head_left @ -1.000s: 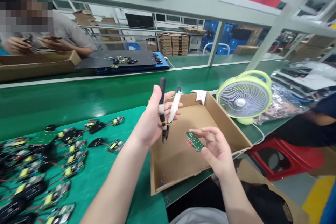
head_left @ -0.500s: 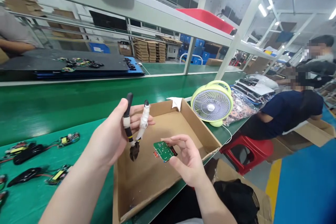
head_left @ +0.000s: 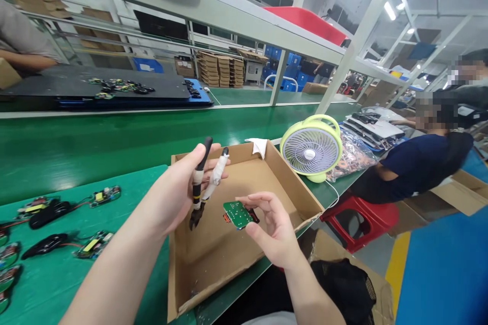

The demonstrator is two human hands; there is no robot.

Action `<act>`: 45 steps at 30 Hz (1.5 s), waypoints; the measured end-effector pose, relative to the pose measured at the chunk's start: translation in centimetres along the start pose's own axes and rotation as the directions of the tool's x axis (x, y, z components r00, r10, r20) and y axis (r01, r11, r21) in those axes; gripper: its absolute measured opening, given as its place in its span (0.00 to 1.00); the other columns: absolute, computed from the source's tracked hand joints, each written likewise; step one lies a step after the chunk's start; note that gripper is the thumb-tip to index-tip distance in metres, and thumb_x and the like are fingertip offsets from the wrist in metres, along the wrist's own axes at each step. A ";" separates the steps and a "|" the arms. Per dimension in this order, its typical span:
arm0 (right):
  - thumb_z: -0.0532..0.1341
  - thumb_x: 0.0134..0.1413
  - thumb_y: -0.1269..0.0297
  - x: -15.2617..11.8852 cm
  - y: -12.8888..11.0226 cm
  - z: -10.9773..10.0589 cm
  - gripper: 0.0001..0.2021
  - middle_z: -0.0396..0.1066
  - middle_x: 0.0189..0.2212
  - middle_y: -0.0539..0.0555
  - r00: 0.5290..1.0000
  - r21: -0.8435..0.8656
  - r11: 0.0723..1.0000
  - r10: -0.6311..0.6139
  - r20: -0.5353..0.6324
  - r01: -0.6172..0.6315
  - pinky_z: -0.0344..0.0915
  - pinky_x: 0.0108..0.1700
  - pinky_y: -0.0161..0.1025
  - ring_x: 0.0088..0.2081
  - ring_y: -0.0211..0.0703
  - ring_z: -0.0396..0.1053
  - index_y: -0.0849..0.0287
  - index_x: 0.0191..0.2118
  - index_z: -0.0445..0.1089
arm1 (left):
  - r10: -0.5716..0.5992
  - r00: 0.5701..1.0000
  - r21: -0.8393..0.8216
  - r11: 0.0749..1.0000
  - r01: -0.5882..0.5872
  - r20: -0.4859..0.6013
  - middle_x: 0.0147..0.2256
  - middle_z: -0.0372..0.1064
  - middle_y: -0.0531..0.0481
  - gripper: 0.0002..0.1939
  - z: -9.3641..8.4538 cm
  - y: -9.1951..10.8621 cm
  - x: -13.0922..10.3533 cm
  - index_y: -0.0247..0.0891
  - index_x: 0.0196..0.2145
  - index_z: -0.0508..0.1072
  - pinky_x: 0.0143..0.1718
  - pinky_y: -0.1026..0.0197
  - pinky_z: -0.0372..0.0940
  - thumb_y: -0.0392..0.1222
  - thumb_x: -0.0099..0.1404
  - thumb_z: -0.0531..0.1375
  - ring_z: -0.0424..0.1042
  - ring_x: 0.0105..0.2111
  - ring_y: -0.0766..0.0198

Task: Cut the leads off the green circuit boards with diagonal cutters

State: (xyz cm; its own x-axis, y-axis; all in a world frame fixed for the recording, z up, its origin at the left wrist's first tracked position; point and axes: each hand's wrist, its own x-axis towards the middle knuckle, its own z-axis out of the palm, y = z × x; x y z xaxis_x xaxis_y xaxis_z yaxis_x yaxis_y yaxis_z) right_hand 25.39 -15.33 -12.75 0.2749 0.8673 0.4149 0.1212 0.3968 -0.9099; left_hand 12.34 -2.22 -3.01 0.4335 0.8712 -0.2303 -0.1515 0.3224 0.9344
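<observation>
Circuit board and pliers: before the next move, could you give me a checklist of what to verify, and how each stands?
1. Circuit board held in the right hand: ok, fingers grip its edge.
2. Pliers held in the left hand: ok, handles spread.
3. Pliers' tips apart from the board: ok, a gap shows.
4. Board over the cardboard box: ok.
5. Box free of debris: not ok, small bits lie in its near left corner.
6. Fan switched off: cannot tell.
</observation>
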 end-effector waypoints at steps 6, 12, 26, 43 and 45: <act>0.67 0.62 0.61 -0.1 0.0 0.0 0.17 0.75 0.55 0.59 1.000 -0.004 1.000 0.012 0.013 -0.012 0.68 0.60 0.48 0.56 0.48 0.73 0.51 0.55 0.66 | -0.014 0.997 -0.065 0.998 0.009 -0.075 0.30 0.78 0.42 0.23 0.8 0.5 -0.2 0.32 0.50 0.74 0.33 0.63 0.70 0.51 0.71 0.51 0.78 0.33 0.58; 0.66 0.64 0.62 -0.5 0.1 -0.3 0.16 0.74 0.56 0.58 0.999 0.000 0.999 0.036 0.021 -0.036 0.66 0.62 0.49 0.57 0.48 0.71 0.50 0.56 0.66 | 0.122 0.989 -0.080 0.988 -0.129 -0.086 0.31 0.77 0.41 0.26 0.5 -0.5 0.5 0.31 0.43 0.76 0.36 0.59 0.71 0.59 0.66 0.53 0.78 0.33 0.55; 0.65 0.65 0.65 -0.5 -0.1 -0.9 0.18 0.75 0.56 0.55 0.997 0.058 0.998 0.007 0.073 -0.011 0.65 0.61 0.46 0.58 0.47 0.70 0.46 0.58 0.66 | 0.124 0.988 -0.338 0.937 -0.086 0.092 0.33 0.75 0.39 0.37 -0.2 0.1 -0.3 0.29 0.46 0.77 0.32 0.60 0.71 0.69 0.67 0.49 0.74 0.28 0.59; 0.65 0.65 0.67 -0.9 -0.3 -1.2 0.21 0.72 0.58 0.56 0.987 0.075 0.997 0.015 0.163 -0.027 0.65 0.61 0.46 0.60 0.49 0.69 0.45 0.60 0.64 | -0.015 0.989 -0.761 0.640 -0.106 -0.150 0.36 0.74 0.37 0.39 -2.3 2.2 -0.1 0.29 0.56 0.67 0.34 0.53 0.73 0.68 0.71 0.43 0.76 0.32 0.53; 0.65 0.64 0.69 -0.9 -0.3 -1.1 0.22 0.72 0.58 0.55 0.988 0.051 0.999 -0.002 0.153 -0.006 0.65 0.61 0.44 0.60 0.47 0.69 0.45 0.60 0.65 | -0.047 0.992 -0.765 0.641 -0.062 -0.121 0.34 0.73 0.38 0.39 -2.3 2.1 0.0 0.27 0.56 0.67 0.32 0.54 0.73 0.68 0.72 0.42 0.76 0.31 0.54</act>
State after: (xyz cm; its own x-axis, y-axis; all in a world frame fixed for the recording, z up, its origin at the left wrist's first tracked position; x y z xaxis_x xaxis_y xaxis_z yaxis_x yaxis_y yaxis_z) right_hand 26.16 -16.56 -12.90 0.1251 0.9023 0.4125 0.0710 0.4066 -0.9108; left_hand 9.96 -0.66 -1.71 0.3299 0.8933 -0.3054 -0.8038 0.4354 0.4054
